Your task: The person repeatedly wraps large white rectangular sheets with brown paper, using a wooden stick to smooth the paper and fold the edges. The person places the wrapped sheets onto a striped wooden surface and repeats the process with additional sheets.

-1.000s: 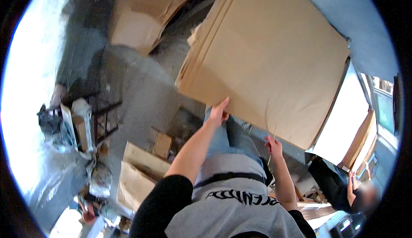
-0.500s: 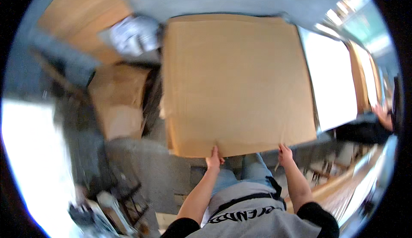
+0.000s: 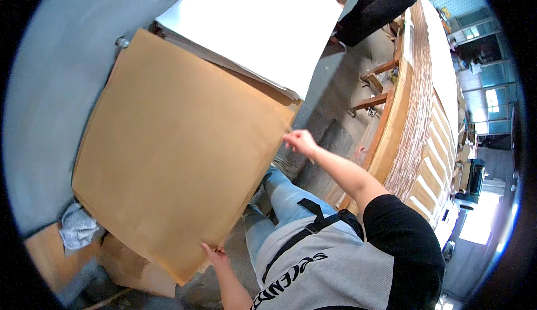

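The left hand [image 3: 218, 256] pinches the near edge of the brown sheet [image 3: 179, 153] lying ahead of both hands, while the right hand [image 3: 301, 141] curls by another corner, its hold impossible to tell.

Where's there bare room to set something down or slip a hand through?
The brown stack has a bare top between the left hand, right hand and blue-grey wall. The white stack beyond is bare on top too. Floor shows between it and the wooden legs. Lower left is crowded: crumpled bundle, cardboard.
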Demonstrator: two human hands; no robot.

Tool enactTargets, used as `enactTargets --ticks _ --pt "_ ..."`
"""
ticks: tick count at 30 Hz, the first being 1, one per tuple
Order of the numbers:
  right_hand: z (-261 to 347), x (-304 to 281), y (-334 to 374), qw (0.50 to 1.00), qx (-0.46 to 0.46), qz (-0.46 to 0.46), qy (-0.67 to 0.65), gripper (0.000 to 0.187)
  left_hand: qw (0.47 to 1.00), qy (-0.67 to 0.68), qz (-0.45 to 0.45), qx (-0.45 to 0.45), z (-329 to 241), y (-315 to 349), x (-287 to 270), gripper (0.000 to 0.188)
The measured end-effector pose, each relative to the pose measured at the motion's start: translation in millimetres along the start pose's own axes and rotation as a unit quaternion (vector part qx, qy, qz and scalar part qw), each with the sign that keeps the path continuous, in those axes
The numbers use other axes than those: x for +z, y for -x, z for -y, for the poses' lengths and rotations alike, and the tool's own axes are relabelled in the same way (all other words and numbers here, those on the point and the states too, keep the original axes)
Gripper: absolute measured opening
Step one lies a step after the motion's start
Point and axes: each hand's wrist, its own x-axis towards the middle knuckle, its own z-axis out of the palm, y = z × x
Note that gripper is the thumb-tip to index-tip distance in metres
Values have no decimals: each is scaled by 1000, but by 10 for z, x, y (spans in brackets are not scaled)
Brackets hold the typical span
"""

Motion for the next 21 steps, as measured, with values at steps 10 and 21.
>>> enactTargets --ticks 10,21 --pt "404 -957 -1170 919 -76 -216 320 22 995 -35 -74 -54 -53 84 -143 36" --pt "395 -1614 -1766 987 -96 -56 113 33 995 -13 -103 3 -13 272 126 33"
